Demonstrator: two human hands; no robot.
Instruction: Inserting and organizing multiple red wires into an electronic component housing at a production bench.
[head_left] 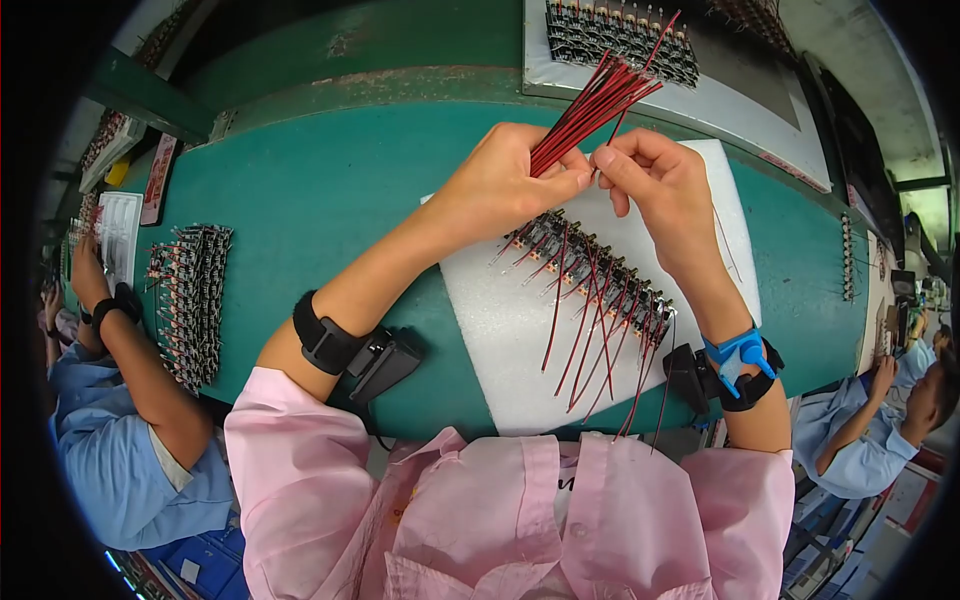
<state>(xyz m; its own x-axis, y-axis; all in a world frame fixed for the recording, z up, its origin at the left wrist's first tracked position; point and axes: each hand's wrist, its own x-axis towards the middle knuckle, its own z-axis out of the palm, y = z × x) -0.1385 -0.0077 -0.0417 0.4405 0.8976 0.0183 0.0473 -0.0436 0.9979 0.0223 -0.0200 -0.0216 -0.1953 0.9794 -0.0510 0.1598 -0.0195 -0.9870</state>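
Note:
My left hand (508,182) is closed round a thick bundle of red and black wires (590,112), whose ends fan out up and to the right. Right beside it, my right hand (655,185) pinches a thin wire (616,130) between thumb and forefinger. The fingertips of both hands nearly meet. Below them, a row of small black electronic parts (600,268) lies slantwise on a white foam sheet (480,335). Several red and black wires hang from these parts toward me, some past the sheet's near edge.
The green table (330,190) carries a stack of similar parts (195,300) at left and a narrow strip of them (848,258) at right. More sit on a raised grey box (620,45) at the back. Co-workers in blue sit on both sides.

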